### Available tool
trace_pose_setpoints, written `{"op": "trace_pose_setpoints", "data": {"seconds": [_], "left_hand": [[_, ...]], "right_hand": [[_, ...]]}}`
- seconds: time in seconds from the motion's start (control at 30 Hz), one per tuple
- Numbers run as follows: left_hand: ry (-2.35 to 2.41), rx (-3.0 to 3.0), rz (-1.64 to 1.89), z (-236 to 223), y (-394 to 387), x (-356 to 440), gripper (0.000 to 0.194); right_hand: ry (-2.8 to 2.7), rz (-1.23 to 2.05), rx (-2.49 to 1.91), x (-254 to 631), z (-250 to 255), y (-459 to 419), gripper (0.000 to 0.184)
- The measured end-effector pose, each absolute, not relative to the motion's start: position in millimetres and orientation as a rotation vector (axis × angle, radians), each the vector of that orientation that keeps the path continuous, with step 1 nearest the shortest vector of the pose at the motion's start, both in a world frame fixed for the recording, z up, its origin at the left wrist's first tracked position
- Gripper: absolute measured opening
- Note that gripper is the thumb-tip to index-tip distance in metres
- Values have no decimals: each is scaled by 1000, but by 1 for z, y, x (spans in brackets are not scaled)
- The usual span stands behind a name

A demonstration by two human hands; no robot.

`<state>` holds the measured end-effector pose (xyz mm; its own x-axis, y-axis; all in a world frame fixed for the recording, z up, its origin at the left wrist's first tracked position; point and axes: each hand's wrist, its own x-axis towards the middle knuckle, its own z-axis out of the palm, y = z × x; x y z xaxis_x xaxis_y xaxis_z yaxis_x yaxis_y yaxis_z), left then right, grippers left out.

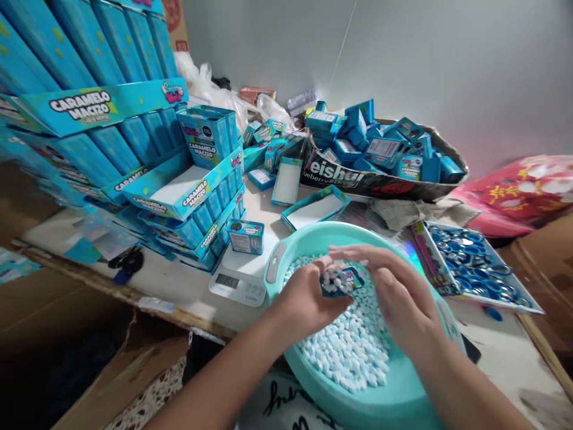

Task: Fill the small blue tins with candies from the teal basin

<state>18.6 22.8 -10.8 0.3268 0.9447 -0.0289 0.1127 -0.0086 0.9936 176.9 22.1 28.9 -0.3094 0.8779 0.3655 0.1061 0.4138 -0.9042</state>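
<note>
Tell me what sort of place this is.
Probably a small candy-packing workshop: stacks of blue "Caramelo Macizo" display boxes, a digital scale, and a teal basin of white candies where the left hand holds a small box being filled.

One basin (290, 251), one scale (237, 283)

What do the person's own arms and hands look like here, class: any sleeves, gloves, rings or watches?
Both forearms are bare as far as the frame shows, with no sleeves in view. The left hand and the right hand wear no gloves. No ring, watch or bracelet shows on the fingers or wrists.
</note>
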Motion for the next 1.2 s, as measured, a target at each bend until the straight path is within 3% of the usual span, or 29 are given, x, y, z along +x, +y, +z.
{"op": "trace_pose_setpoints", "data": {"seconds": [0.13,0.3,0.53,0.6,0.77,0.93,1.2], "left_hand": [[1124,1384,930,-11,19,18,53],[1073,1379,1081,-13,17,20,33],[1056,1480,1170,-11,18,19,21],[1045,1550,1167,-8,16,18,27],[961,2079,1143,-3,12,18,63],[908,2301,1118,-7,8,16,35],[1079,2317,1331,-11,2,19,15]], "right_hand": [[-2044,727,-1225,212,29,29,38],[-1975,1110,-1275,234,1,31,53],[-2013,1127,-1276,230,-12,34,52],[-2032,1139,-1258,229,-7,35,46],[-2115,1045,-1118,226,-1,33,37],[-2119,968,-1084,229,2,31,20],[-2003,976,-1197,236,-2,32,31]]}}
